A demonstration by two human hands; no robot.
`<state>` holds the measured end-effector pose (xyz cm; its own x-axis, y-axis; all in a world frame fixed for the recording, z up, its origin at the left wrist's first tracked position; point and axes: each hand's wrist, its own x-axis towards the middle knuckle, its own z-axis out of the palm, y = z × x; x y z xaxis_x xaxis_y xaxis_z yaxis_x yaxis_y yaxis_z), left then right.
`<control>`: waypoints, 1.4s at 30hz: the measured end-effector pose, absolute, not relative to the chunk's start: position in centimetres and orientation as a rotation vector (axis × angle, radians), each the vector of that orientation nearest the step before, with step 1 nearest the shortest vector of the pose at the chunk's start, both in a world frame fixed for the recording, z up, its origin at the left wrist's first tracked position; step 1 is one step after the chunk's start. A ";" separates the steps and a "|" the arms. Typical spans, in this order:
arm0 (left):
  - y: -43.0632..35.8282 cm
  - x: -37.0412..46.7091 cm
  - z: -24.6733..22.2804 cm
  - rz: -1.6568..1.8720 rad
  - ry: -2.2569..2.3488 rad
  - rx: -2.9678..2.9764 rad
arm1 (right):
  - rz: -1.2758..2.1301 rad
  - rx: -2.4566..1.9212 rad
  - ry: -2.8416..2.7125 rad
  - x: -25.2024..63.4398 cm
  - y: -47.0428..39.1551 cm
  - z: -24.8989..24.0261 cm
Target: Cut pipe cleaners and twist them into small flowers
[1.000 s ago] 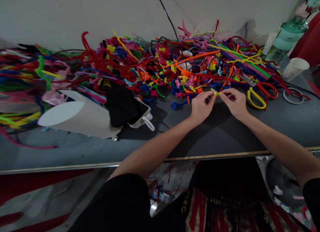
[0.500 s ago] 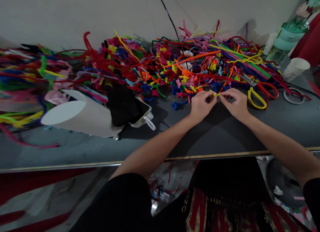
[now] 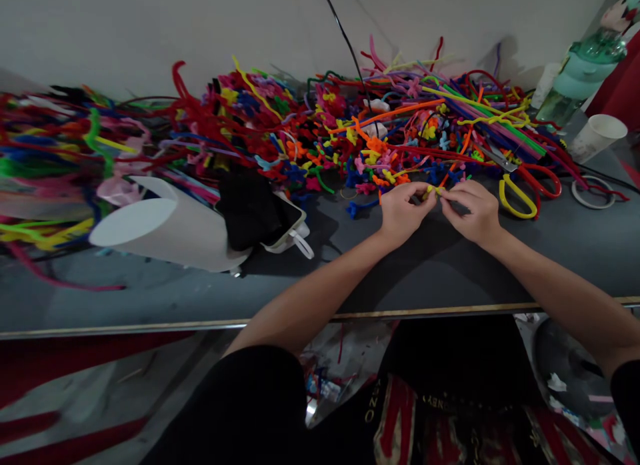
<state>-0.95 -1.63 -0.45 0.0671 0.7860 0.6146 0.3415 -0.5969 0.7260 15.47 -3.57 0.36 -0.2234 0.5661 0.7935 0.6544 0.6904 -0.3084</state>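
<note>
Between my fingertips is a small piece of yellow pipe cleaner (image 3: 431, 190), mostly covered by the fingers. My left hand (image 3: 406, 211) pinches it from the left. From the right, my right hand (image 3: 473, 213) pinches its other end, thumb and forefinger together. Both hands hover close over the dark grey table, at the front of a heap of coloured pipe cleaners (image 3: 380, 165). Just right of my right hand lie scissors (image 3: 517, 197) with one yellow and one red handle. Their blades point into the heap.
To the left lie a white scoop-shaped holder (image 3: 165, 228), a black phone-like object (image 3: 250, 211) and a pale-edged case (image 3: 295, 228). A paper cup (image 3: 597, 137), a green bottle (image 3: 583, 71) and a grey ring (image 3: 593, 192) are at the right. A black cable (image 3: 345, 35) hangs in front of the wall.
The view has shifted slightly. My fingers have moved a little on the yellow pipe cleaner, with the right thumb and forefinger a bit further apart behind the tips.
</note>
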 end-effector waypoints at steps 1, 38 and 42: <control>-1.6 -1.0 -0.4 1.543 1.117 1.957 | -0.104 -0.967 -1.909 15.5 -3.6 0.3; -0.8 -0.6 -1.6 1.429 0.982 1.618 | 0.302 -1.163 -1.620 15.5 -3.4 0.5; -0.9 -0.4 -1.7 1.468 0.975 1.588 | 0.340 -1.161 -1.595 15.5 -3.3 0.5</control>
<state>-0.44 -0.90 -1.68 0.0512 0.9033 0.4260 0.0423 -0.4281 0.9027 15.49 -3.34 0.45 0.0591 0.8093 0.5844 0.5008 0.4824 -0.7187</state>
